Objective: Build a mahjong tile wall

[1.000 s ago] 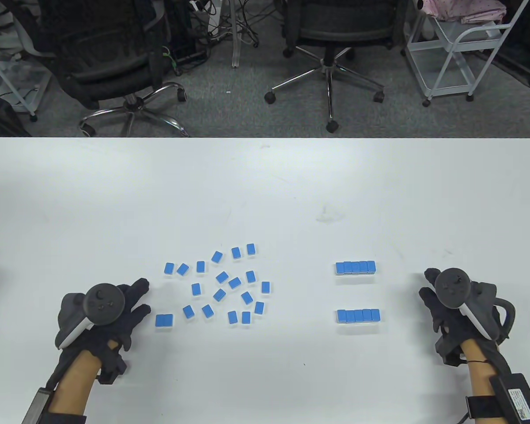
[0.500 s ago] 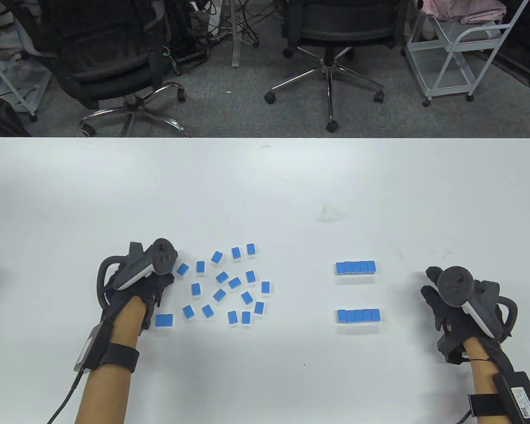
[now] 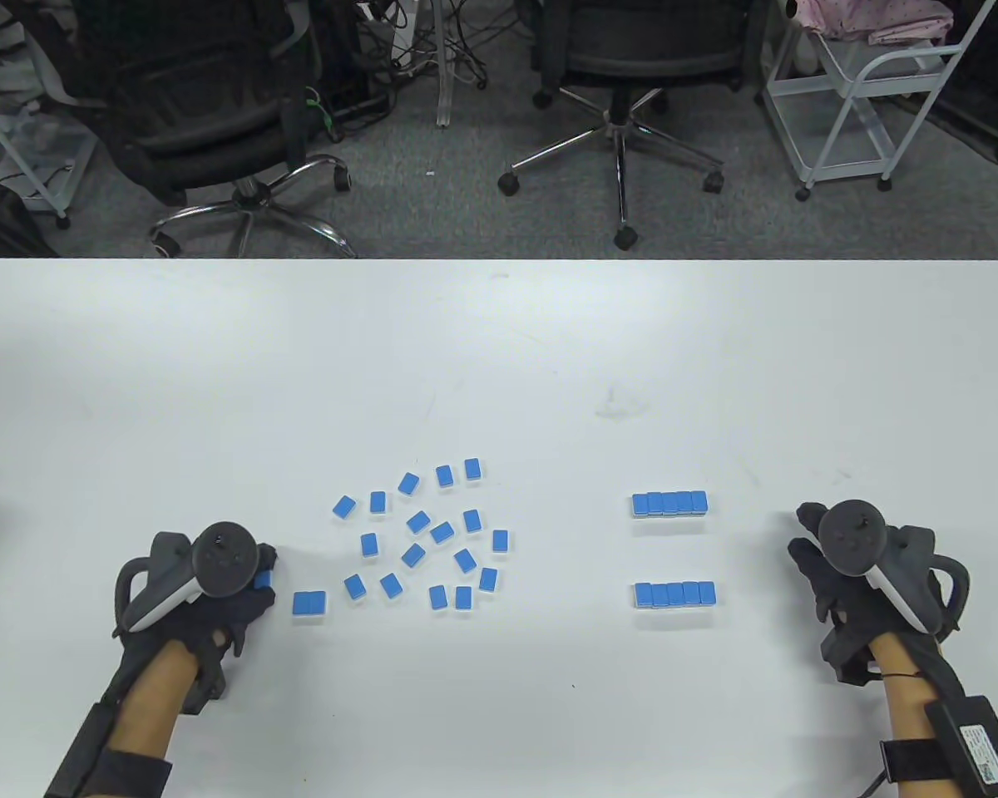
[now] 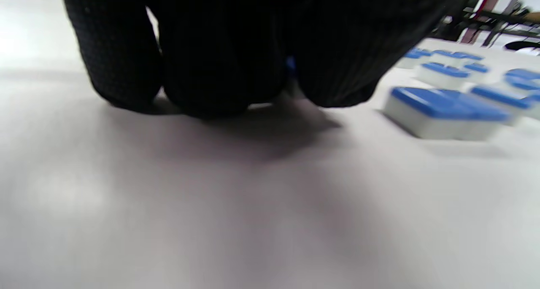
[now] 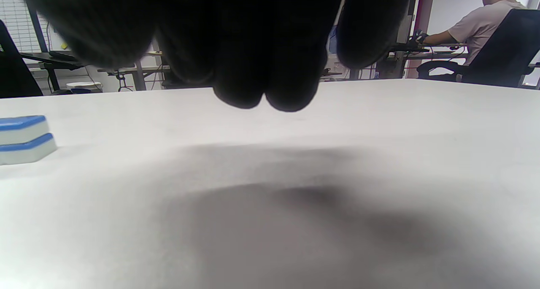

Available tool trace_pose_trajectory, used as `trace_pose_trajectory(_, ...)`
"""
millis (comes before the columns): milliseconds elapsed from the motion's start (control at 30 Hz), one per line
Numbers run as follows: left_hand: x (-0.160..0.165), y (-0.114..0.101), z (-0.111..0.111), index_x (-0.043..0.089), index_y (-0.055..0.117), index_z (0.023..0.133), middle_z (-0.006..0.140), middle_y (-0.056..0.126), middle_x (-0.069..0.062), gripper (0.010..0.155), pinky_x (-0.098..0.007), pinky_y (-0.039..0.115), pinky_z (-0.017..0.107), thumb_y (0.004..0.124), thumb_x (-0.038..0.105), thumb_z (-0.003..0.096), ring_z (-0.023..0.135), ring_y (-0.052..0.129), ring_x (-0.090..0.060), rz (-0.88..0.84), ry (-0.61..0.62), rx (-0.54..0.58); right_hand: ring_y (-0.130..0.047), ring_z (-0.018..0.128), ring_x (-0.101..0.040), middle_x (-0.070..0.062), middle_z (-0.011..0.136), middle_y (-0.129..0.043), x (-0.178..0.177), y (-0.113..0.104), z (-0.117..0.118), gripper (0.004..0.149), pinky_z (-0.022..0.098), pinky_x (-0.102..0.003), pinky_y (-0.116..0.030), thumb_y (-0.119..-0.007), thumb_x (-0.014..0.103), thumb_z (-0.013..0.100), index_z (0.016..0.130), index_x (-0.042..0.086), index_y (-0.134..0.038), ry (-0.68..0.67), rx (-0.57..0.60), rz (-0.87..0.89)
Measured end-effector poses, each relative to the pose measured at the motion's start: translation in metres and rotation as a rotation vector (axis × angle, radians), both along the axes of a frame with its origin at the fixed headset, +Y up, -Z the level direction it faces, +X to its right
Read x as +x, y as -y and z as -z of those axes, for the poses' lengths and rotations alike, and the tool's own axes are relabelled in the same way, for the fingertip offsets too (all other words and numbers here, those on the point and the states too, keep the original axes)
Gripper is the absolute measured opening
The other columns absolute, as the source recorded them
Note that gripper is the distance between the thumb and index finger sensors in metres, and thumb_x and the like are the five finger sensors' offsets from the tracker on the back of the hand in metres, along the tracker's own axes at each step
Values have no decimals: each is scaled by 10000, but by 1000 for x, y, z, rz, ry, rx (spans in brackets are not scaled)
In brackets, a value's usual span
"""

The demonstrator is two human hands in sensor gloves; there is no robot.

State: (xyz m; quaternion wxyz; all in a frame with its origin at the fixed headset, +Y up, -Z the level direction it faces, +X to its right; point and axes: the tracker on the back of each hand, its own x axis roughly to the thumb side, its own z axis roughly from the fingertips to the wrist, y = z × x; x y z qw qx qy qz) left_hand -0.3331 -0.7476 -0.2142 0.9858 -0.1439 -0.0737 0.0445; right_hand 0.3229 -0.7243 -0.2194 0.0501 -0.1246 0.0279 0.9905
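Several loose blue-backed mahjong tiles (image 3: pixel 428 532) lie scattered left of centre on the white table (image 3: pixel 499 349). A pair of tiles (image 3: pixel 309 603) lies side by side at the cluster's near left; it also shows in the left wrist view (image 4: pixel 443 112). My left hand (image 3: pixel 259 582) sits just left of this pair and grips one blue tile (image 3: pixel 263 579), seen as a blue sliver between the fingers (image 4: pixel 290 63). Two finished tile rows stand at the right, the far row (image 3: pixel 669 504) and the near row (image 3: pixel 674 594). My right hand (image 3: pixel 811 553) rests empty to their right.
The right wrist view shows the end of a row, two tiles high (image 5: pixel 23 139). Office chairs (image 3: pixel 632 58) and a white cart (image 3: pixel 865 75) stand beyond the table's far edge.
My left hand reached up to the far-left loose tile, took hold of it and drew back down to the spot beside the pair. The right hand stayed put.
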Motion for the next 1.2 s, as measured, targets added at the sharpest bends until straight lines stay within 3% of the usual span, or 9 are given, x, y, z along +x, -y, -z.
trace_pose_trajectory(367, 14, 3, -6, 234, 729, 1003, 853, 861, -34, 598, -522, 804, 635, 894, 404, 454, 603, 954, -231, 0, 82, 5, -871, 850, -268, 16, 910, -864, -4, 2, 2, 560, 737, -565, -629, -763, 508, 349, 876, 320, -734, -1, -16, -4)
trace_pose_trajectory(1200, 25, 3, -12, 252, 712, 1007, 872, 838, -25, 604, -537, 773, 668, 883, 423, 454, 628, 937, -230, 49, 111, 33, -875, 846, -267, 13, 907, -868, -3, 5, 0, 558, 735, -565, -631, -764, 507, 349, 874, 319, -736, -7, -31, -3)
